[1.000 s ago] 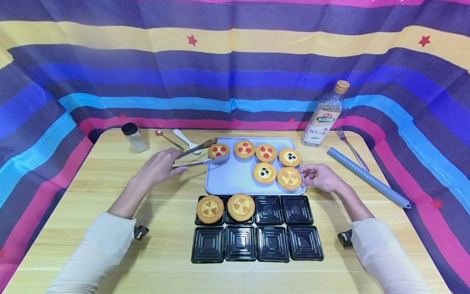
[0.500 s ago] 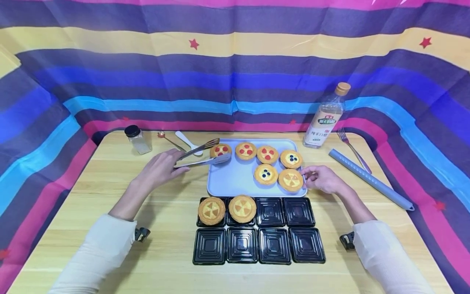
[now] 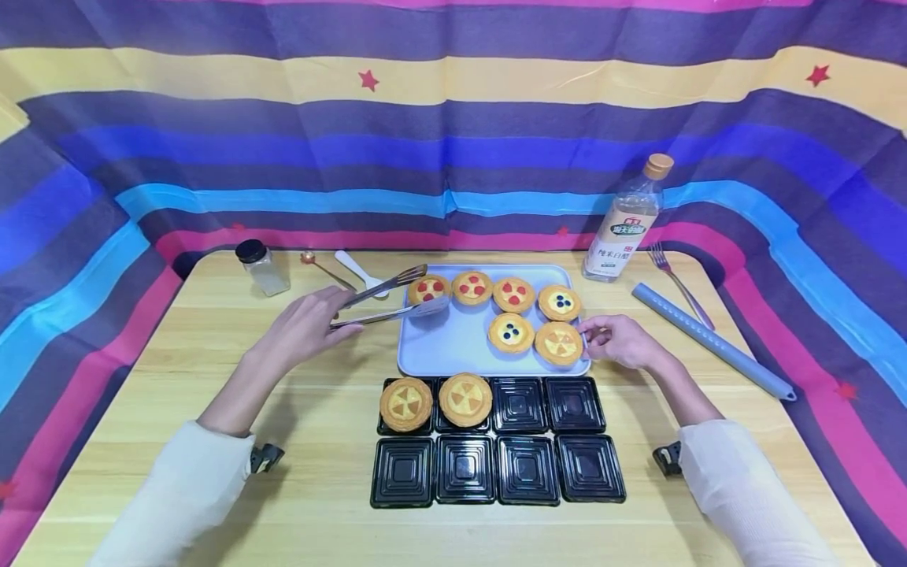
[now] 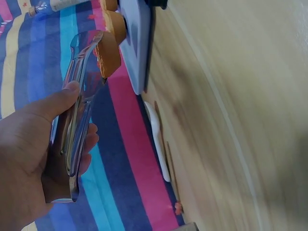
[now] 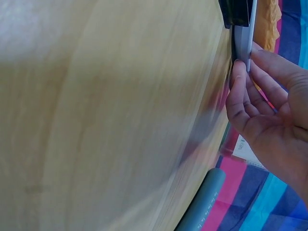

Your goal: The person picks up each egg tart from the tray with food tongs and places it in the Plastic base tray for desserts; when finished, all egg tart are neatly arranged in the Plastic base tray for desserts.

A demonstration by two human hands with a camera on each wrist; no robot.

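1. The left hand [image 3: 306,324] grips tongs [image 3: 386,299], their tips either side of the far-left tart [image 3: 427,289] on the tray [image 3: 453,346]
2. The right hand [image 3: 618,342] pinches the tray's near-right rim
3. The tart looks light, crumbly and soft-topped; best held low by its crust sides, gently
4. The wrist views are blurred and cut off; whether the tips touch the tart cannot be told
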